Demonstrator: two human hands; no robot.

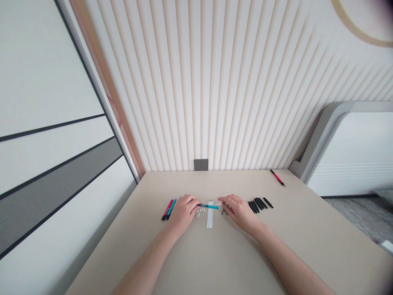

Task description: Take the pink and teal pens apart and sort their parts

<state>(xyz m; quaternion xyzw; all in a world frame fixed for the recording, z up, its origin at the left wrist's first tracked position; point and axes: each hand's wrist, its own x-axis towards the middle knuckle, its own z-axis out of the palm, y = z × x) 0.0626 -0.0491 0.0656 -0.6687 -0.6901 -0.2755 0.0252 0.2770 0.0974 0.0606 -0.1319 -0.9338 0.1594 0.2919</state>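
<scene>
My left hand (184,209) is closed around the dark end of a teal pen (208,206) and holds it level over the table. Under the pen lie a few white tubes (210,215) side by side, with several small white bits (201,212) next to my left fingers. My right hand (238,209) rests on the table just right of the pen's tip, fingers curled in a pinch on something small that I cannot make out. Left of my left hand lie a red pen and a teal pen (168,209) together.
Several black pen caps or barrels (259,203) lie in a row right of my right hand. A red pen (278,178) lies near the table's far right corner. A grey wall socket (201,164) sits behind the beige table (215,254). A white cabinet (350,151) stands at right.
</scene>
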